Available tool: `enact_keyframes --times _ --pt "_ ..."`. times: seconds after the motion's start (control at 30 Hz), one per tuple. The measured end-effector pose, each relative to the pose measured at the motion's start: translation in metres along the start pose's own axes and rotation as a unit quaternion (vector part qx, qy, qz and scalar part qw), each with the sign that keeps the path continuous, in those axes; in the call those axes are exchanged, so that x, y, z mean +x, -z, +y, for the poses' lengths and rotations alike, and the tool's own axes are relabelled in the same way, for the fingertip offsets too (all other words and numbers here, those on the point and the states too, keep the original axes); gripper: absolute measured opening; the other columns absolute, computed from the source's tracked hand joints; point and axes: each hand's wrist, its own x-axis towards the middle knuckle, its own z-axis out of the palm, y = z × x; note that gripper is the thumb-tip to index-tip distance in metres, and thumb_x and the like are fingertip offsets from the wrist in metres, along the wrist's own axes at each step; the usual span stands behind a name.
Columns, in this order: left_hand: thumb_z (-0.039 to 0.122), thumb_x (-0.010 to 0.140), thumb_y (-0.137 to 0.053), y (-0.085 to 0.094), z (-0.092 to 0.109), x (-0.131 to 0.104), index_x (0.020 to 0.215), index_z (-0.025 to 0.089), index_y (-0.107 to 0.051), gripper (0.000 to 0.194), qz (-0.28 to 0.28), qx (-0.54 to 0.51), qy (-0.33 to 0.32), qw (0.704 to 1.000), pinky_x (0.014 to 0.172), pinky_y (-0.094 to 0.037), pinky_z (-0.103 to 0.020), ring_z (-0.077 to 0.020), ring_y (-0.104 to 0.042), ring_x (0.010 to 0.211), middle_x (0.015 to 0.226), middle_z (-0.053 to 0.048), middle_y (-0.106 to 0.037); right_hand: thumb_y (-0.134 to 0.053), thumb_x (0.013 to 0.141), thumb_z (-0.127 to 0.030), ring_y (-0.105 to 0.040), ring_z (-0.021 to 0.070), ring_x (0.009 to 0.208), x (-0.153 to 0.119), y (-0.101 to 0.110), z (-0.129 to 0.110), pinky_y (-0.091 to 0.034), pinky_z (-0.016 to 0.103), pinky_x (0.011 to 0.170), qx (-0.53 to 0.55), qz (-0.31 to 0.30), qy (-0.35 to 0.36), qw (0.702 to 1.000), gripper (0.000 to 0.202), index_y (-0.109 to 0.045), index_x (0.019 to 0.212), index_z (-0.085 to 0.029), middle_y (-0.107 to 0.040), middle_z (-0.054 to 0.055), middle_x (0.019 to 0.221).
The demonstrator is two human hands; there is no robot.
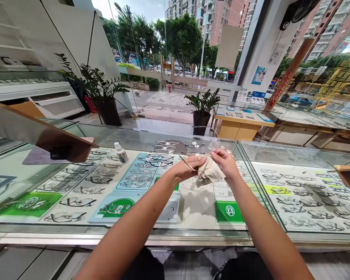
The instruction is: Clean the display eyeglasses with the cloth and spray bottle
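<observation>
Above the glass counter, my left hand (189, 167) is closed on a pair of eyeglasses (188, 165), one thin temple of which sticks out to the upper left past the fingers. A beige cleaning cloth (212, 172) hangs between the hands, covering most of the frame and lenses. My right hand (225, 161) pinches the cloth from the right, thumb and fingers pressed together near its upper edge. The two hands are close together. What lies inside the cloth is hidden.
Rows of eyeglasses (77, 201) fill the glass display counter (192, 232). A white spray bottle (121, 153) stands left of my hands, near a blue tray (134, 171) of glasses. A dark-brown angled panel (67, 144) juts in from the left. Potted plants (201, 112) stand beyond.
</observation>
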Motion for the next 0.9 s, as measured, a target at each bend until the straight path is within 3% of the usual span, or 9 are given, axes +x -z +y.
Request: enact_keyframes --times 0.13,0.33,0.47,0.63,0.77,0.9 --pt "0.053 0.071 -0.093 -0.002 -0.009 0.005 0.094 0.01 -0.076 0.052 0.012 -0.028 -0.017 0.999 0.063 -0.044 -0.023 -0.0106 -0.059 0.064 0.078 -0.005 -0.069 -0.094 0.07 -0.047 -0.061 0.0177 0.083 0.0 0.002 0.003 -0.05 0.034 0.082 0.012 -0.008 -0.001 1.0 0.03 -0.077 0.078 -0.024 -0.071 0.002 0.091" --pt "0.056 0.074 -0.09 -0.007 -0.015 0.008 0.082 0.009 -0.073 0.051 0.022 -0.012 -0.043 0.999 0.057 -0.038 -0.024 -0.0103 -0.054 0.058 0.07 -0.005 -0.066 -0.092 0.073 -0.046 -0.06 0.0182 0.086 -0.001 -0.001 0.005 -0.05 0.034 0.084 -0.004 -0.021 0.017 1.0 0.026 -0.078 0.081 -0.025 -0.069 0.001 0.09" --pt "0.049 0.068 -0.095 -0.011 -0.011 0.006 0.08 0.01 -0.069 0.048 0.038 -0.005 -0.047 0.998 0.057 -0.038 -0.023 -0.0093 -0.053 0.057 0.068 -0.002 -0.063 -0.09 0.076 -0.044 -0.06 0.0177 0.085 -0.003 -0.002 0.003 -0.049 0.033 0.082 0.0 -0.03 0.006 1.0 0.024 -0.077 0.081 -0.025 -0.069 0.001 0.09" --pt "0.037 0.06 -0.099 -0.019 -0.007 0.003 0.096 0.012 -0.071 0.052 0.049 0.014 -0.053 0.997 0.062 -0.043 -0.024 -0.0121 -0.061 0.064 0.079 -0.002 -0.07 -0.091 0.073 -0.045 -0.058 0.0167 0.079 -0.004 -0.005 0.005 -0.047 0.031 0.075 0.058 -0.011 -0.038 0.998 0.028 -0.074 0.082 -0.025 -0.068 -0.001 0.087" --pt "0.038 0.063 -0.096 -0.024 -0.007 0.003 0.097 0.015 -0.069 0.048 0.099 0.036 -0.071 0.992 0.065 -0.045 -0.025 -0.0133 -0.062 0.068 0.079 0.0 -0.069 -0.088 0.075 -0.049 -0.048 0.0135 0.069 -0.003 -0.007 0.008 -0.04 0.029 0.067 0.054 0.0 -0.04 0.998 0.03 -0.075 0.085 -0.024 -0.064 -0.002 0.083" --pt "0.047 0.068 -0.092 -0.026 -0.009 0.005 0.09 0.014 -0.071 0.045 0.103 0.055 -0.111 0.987 0.068 -0.045 -0.026 -0.0131 -0.059 0.069 0.077 -0.001 -0.068 -0.087 0.075 -0.049 -0.047 0.0136 0.07 -0.002 -0.007 0.007 -0.037 0.029 0.066 0.035 -0.012 -0.021 0.999 0.029 -0.074 0.083 -0.024 -0.064 -0.001 0.083"
